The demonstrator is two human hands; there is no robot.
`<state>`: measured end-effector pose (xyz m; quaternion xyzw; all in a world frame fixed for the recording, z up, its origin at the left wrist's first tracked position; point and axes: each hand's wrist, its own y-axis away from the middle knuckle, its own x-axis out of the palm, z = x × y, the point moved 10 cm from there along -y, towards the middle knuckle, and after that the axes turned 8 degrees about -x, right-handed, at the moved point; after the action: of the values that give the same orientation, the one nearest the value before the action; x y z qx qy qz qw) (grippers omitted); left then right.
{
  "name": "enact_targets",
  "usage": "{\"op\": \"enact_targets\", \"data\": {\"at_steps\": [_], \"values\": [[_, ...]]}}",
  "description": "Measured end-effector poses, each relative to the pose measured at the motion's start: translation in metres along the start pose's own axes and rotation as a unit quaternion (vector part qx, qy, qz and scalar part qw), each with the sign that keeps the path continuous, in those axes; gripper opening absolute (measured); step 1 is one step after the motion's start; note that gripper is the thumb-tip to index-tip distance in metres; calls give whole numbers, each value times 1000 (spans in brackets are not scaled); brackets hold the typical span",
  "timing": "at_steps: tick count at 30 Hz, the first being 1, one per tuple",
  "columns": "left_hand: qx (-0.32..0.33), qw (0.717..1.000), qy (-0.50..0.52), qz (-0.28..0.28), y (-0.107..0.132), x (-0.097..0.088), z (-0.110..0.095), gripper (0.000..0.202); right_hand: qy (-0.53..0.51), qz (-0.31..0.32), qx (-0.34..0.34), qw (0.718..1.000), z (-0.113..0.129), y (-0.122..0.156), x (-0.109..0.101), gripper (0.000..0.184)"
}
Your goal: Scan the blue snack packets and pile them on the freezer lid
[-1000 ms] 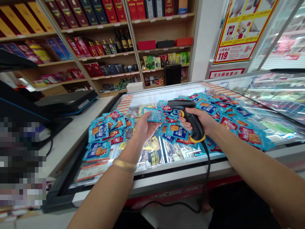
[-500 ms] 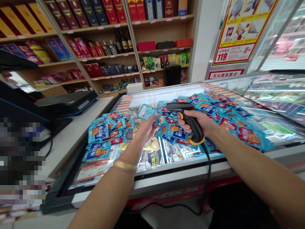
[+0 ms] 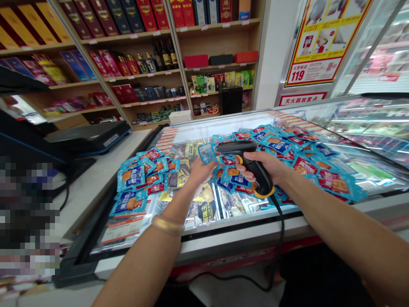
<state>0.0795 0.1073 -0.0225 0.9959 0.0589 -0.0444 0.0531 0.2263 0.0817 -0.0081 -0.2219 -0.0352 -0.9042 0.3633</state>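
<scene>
Left hand (image 3: 200,172) is pinched on one blue snack packet (image 3: 207,153), thumb and fingertips closed on its lower edge. The packet is held upright in the air over the freezer (image 3: 243,232), just in front of the scanner's nose. Right hand (image 3: 270,168) is wrapped tight round the grip of the scanner (image 3: 238,148), index finger up near the yellow trigger. The scanner head points left at the packet

Risks, as I read it:
- the packet is glossy film held by one edge, so it could flex or throw glare and give a bad read
- the right heap (image 3: 303,157) lies right behind and under the scanner, so the beam may pick up a code from a loose packet instead
- the cable (image 3: 281,238) hangs over the freezer's front edge next to the nearest packets, and a swing of the right arm could drag some off
- the glass lid is slick and the heaps are loose, so a nudge might slide packets or merge the left heap (image 3: 140,175) with the right one

Counts:
- scanner: 1
- packets in hand: 1
- heaps: 2. The left one has roughly a dozen and the right one several dozen, overlapped too much for an exact count
- bangle (image 3: 168,224): 1, on the left wrist
- bench (image 3: 96,179): 1, left of the freezer, touching it
</scene>
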Motion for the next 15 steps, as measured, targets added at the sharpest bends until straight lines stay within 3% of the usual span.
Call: {"op": "enact_targets", "data": {"at_steps": [7,15], "values": [[14,999,-32,9,5,2,-2,21,18,15,-1,1000,0,1,6,34],[-16,999,-31,2,4,1,6,13,29,24,0,999,-1,1,6,34]]}}
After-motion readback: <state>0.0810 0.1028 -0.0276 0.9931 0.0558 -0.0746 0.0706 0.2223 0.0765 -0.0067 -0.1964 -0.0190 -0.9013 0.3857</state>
